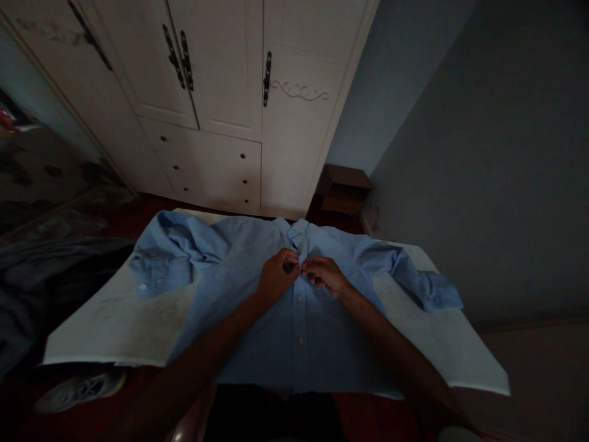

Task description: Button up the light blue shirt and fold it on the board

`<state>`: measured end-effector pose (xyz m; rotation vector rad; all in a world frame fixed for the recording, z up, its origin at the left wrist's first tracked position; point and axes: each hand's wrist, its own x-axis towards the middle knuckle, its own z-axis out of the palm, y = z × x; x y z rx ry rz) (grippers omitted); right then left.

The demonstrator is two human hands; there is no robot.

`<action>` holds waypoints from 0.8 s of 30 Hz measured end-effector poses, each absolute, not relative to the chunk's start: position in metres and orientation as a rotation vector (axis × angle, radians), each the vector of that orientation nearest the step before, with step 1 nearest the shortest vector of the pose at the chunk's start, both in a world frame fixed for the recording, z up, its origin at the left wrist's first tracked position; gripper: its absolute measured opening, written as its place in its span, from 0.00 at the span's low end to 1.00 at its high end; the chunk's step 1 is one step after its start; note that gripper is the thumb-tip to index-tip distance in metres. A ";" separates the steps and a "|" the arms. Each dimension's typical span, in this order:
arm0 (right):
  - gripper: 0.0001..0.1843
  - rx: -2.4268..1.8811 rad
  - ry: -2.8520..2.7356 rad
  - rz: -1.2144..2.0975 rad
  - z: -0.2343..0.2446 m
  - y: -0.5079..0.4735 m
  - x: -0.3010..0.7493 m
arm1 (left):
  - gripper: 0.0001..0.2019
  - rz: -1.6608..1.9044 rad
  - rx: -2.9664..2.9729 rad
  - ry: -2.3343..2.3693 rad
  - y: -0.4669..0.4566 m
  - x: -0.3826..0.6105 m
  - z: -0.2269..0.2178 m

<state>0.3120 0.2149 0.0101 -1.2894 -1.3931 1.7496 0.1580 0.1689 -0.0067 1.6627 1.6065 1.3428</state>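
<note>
A light blue button-up shirt (257, 331) lies face up, its collar (301, 226) at the far side and its sleeves spread to both sides. My left hand (278, 273) pinches the front placket a little below the collar. Close against it, my right hand (324, 274) pinches the same edge with thumb and forefinger. The fingertips almost meet, and any button between them is hidden. Below my hands, white buttons (300, 340) run down the placket. The left-side cuff (159, 276) shows several buttons.
A white table (115, 331) holds the shirt. Beyond it stands a white wardrobe (221, 92) with dark handles, beside a small brown cabinet (347, 187). A grey wall (506, 153) is at right. Dark cloth (46, 276) and a shoe (80, 391) lie at left.
</note>
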 end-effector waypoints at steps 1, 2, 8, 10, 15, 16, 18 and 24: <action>0.11 -1.285 -1.401 1.734 0.010 0.214 0.312 | 0.09 1.342 1.660 1.611 0.169 0.157 -0.005; 0.11 -1.286 -1.406 1.718 0.010 0.214 0.312 | 0.10 1.342 1.666 1.618 0.169 0.156 -0.004; 0.10 -1.298 -1.410 1.675 0.009 0.212 0.311 | 0.05 1.298 1.677 1.659 0.171 0.144 0.011; 0.10 -1.282 -1.421 1.666 0.009 0.211 0.310 | 0.09 1.167 1.622 1.569 0.173 0.138 0.015; 0.10 -1.276 -1.504 1.624 0.007 0.212 0.310 | 0.16 0.930 1.331 1.350 0.177 0.132 0.017; 0.11 -1.272 -1.523 1.618 0.006 0.213 0.310 | 0.16 0.914 1.290 1.345 0.177 0.131 0.017; 0.12 -1.265 -1.546 1.611 0.006 0.214 0.311 | 0.16 0.913 1.244 1.348 0.177 0.132 0.016; 0.12 -1.232 -1.596 1.609 0.004 0.216 0.312 | 0.15 0.899 1.342 1.319 0.178 0.133 0.010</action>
